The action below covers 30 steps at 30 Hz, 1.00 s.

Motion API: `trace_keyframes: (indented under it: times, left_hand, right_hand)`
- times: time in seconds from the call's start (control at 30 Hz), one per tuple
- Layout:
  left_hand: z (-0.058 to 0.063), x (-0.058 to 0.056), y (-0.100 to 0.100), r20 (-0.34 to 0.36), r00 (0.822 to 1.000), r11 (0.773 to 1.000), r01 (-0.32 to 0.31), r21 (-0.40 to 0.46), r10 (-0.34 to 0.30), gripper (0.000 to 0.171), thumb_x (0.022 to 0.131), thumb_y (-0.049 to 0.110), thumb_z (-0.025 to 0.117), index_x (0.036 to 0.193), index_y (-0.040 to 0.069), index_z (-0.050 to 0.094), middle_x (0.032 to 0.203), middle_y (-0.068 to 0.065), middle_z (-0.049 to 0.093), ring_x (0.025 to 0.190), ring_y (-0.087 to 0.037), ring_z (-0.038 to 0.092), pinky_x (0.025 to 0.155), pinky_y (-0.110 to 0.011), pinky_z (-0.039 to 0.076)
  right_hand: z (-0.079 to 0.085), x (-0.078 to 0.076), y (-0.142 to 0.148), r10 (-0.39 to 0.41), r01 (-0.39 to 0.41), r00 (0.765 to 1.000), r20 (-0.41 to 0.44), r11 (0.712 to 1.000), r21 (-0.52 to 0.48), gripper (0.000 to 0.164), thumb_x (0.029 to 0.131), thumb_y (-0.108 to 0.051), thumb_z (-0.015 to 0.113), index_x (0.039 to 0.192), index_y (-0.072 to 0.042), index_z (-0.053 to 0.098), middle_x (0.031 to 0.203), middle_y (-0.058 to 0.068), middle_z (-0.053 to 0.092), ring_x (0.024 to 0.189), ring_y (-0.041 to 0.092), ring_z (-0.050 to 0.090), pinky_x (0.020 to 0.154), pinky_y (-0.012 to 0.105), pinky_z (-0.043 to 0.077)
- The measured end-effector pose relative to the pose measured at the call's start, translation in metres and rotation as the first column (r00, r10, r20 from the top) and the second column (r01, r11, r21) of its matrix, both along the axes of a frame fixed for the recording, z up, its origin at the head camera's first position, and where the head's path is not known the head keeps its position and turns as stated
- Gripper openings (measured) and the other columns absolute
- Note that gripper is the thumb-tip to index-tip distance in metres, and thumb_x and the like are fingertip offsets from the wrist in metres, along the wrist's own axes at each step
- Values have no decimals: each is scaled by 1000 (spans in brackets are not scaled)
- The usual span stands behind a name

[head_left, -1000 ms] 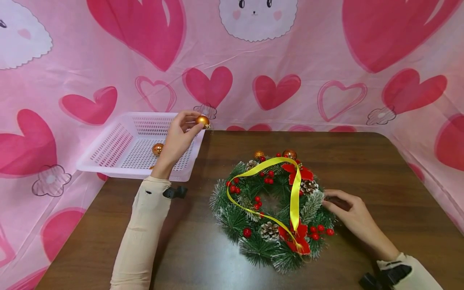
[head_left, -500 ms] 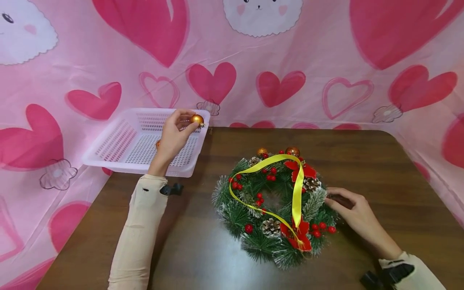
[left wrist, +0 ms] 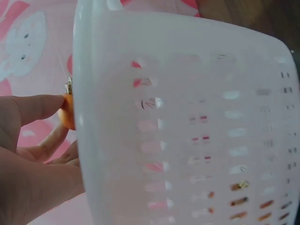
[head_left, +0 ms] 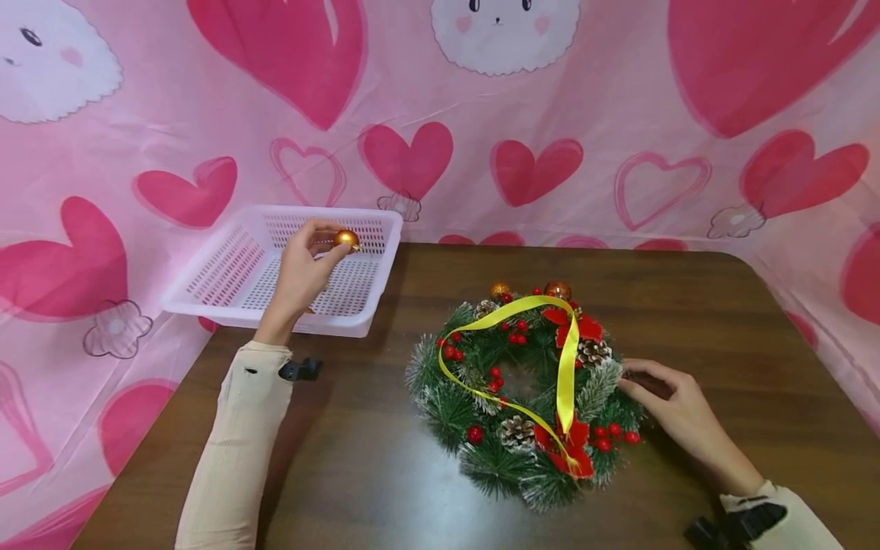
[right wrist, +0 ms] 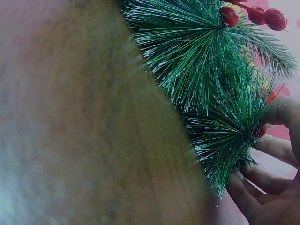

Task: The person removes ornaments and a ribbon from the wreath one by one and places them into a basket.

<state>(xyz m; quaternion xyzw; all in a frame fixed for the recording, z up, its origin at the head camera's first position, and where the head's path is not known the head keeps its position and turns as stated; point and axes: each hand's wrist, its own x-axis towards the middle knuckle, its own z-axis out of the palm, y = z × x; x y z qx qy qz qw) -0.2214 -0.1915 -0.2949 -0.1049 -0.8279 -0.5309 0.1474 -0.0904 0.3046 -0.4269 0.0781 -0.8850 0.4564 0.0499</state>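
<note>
My left hand (head_left: pixel 302 267) pinches a small gold Christmas bauble (head_left: pixel 347 241) between thumb and fingers, above the white plastic basket (head_left: pixel 330 328). In the left wrist view the bauble (left wrist: pixel 68 112) shows its metal cap, partly hidden behind the basket's wall (left wrist: pixel 117 42). A green Christmas wreath (head_left: pixel 447 412) lies on the table, trimmed with pine cones, red berries, red flowers and a loose yellow ribbon (head_left: pixel 566 367). My right hand (head_left: pixel 677 409) grips the wreath's right edge, thumb above and the other fingers curled by its side. In the right wrist view the fingers (right wrist: pixel 274 147) touch the green needles.
Two baubles, a glittery gold one (head_left: pixel 499 289) and a copper one (head_left: pixel 558 290), sit at the wreath's far edge. Orange-brown shapes show through the basket's holes in the left wrist view. The brown table (head_left: pixel 674 305) ends at a pink heart-patterned cloth (head_left: pixel 467 76).
My left hand has moved left with the gold bauble, from the basket's right rim to over its inside. The right hand stays at the wreath; the view has shifted slightly.
</note>
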Motion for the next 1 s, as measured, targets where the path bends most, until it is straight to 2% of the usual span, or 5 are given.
trace_keyframes:
  times: [0.1, 0.33, 0.5, 0.67, 1.0]
  left_hand:
    - [-4, 2, -1, 16, 1000, 1000, -19, -15, 19, 35, 95, 0, 63, 126, -12, 53, 125, -27, 59, 115, -37, 59, 94, -30, 53]
    - [-37, -24, -17, 10, 998, 997, -58, -43, 58, 34, 94, 8, 67, 125, -3, 57, 123, -19, 63, 113, -30, 61, 95, -36, 52]
    - [-42, -31, -22, 6, 995, 991, -94, -91, 95, 34, 94, 8, 67, 125, -3, 58, 123, -21, 63, 111, -34, 63, 95, -46, 51]
    - [-47, -35, -29, 34, 990, 984, -129, -120, 134, 35, 94, 11, 68, 125, 0, 58, 123, -21, 63, 111, -35, 62, 94, -47, 52]
    - [-46, -31, -60, 80, 984, 969, -140, -205, 159, 37, 95, 14, 67, 126, 0, 56, 125, -22, 61, 115, -37, 60, 95, -49, 50]
  right_hand:
    - [-3, 1, 1, -2, 2, 1000, 1, 1000, -7, 29, 97, -19, 66, 122, -5, 67, 111, -20, 65, 94, 1, 66, 75, 16, 54]
    - [-3, 3, 2, -1, 1, 1000, -4, 1000, -23, 28, 97, -17, 65, 122, -3, 67, 109, -19, 66, 93, 1, 66, 74, 17, 54]
    - [-4, 5, 1, -12, 11, 1000, -13, 1000, -20, 27, 97, -16, 66, 121, -4, 68, 109, -19, 66, 92, 1, 66, 74, 17, 54]
    - [-5, 6, 0, -14, 14, 1000, -7, 1000, -10, 27, 98, -18, 66, 121, -6, 68, 107, -15, 67, 91, 3, 66, 73, 18, 54]
    - [-2, 1, -2, -3, 3, 1000, -18, 1000, 0, 26, 97, -19, 66, 121, -8, 68, 108, -11, 68, 91, 4, 67, 74, 18, 54]
